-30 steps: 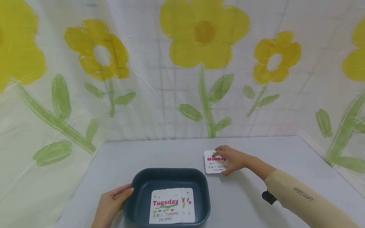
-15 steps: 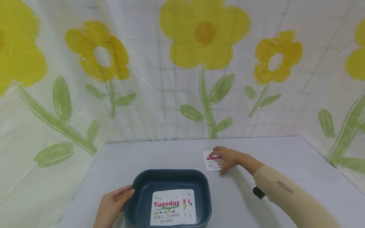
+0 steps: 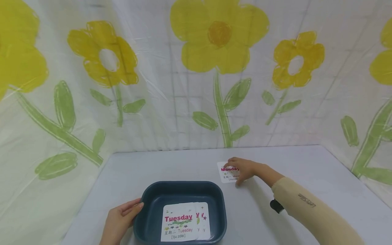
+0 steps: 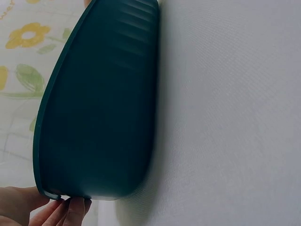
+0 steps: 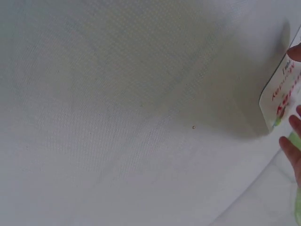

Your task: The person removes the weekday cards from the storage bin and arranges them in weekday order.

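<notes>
My left hand [image 3: 117, 219] pinches the left rim of a deep dark teal tray [image 3: 183, 185], thumb above and fingers against its outer side. The left wrist view shows the tray's outer wall [image 4: 99, 103], with the hand at its corner. In the tray lies an overlapping stack of white cards, a "Tuesday" card [image 3: 179, 226] on top. Beyond the tray's right corner, a white "Monday" card [image 3: 226, 175] lies on the table. My right hand [image 3: 245, 170] spreads over that card's right side, fingers near its top and thumb by its lower edge; the right wrist view cuts off most of the hand.
The pale table [image 3: 171, 166] extends around the tray and the single card. Behind it hangs a white curtain [image 3: 159, 85] printed with yellow flowers. A dark wrist camera [image 3: 276, 206] hangs under the right sleeve [image 3: 309, 207].
The right hand and forearm have shifted slightly left, and the hand covers more of the Monday card. That card sits slightly farther left and back. The left hand keeps its hold on the tray.
</notes>
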`<state>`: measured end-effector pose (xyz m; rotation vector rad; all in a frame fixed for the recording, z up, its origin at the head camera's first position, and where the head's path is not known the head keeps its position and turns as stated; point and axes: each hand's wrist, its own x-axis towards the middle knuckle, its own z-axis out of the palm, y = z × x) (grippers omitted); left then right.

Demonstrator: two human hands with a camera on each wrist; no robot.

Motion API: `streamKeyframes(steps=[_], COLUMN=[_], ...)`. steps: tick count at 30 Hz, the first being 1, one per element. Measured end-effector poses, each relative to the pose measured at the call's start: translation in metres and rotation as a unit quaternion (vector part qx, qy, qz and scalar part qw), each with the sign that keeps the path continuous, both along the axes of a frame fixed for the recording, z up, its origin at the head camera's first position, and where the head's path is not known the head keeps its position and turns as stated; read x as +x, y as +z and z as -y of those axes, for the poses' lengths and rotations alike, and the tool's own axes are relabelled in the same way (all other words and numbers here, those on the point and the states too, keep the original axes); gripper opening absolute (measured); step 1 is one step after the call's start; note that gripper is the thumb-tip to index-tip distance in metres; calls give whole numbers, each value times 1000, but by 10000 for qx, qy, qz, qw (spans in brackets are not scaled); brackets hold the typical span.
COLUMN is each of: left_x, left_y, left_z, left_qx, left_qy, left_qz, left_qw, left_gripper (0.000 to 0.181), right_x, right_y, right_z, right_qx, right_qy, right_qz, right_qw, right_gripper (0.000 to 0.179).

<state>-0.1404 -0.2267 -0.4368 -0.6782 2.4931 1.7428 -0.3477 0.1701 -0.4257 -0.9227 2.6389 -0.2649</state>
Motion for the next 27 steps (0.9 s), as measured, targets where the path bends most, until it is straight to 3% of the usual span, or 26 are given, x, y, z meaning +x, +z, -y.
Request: streamKeyframes(steps=[8,19,27], left_x=[0,1,2], left_y=[1,-1,1], left_z=[-1,-1,-1], left_qx=[31,-28,5], left_qy=[12,18,11], left_qz=[-49,-81,-27], left_qw=[10000,10000,10000], left_gripper=[70,70,68], right_x=[8,30,57], right_y=[11,28,54], right_z=[2,32,59], right_qx=[-189,-410,-839], right_qy=[252,-401,-337], right_qz=[-505,-761,-748], right_qw=[9982,9954,9931], right_gripper=[57,37,33])
